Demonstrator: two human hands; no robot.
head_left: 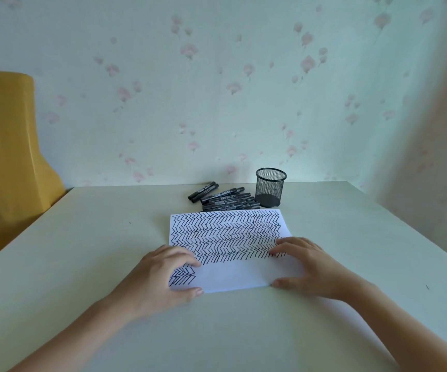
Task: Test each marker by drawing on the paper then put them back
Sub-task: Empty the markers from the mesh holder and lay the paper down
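White sheet of paper [244, 275], mostly filled with black zigzag strokes, is lying flat on the pale desk [83, 237], and we are steadying it at its near corners. Our left hand [160, 272] is resting on the near-left corner, our right hand [305, 264] on the near-right, each grip relaxed with fingers and thumb spread on the sheet, holding no marker. The black capped markers [227, 200] are lying in a loose pile just beyond the far edge, long axes running roughly left to right, beside the empty black mesh cup [270, 187]. We judge the right hand the nearer for reaching forward.
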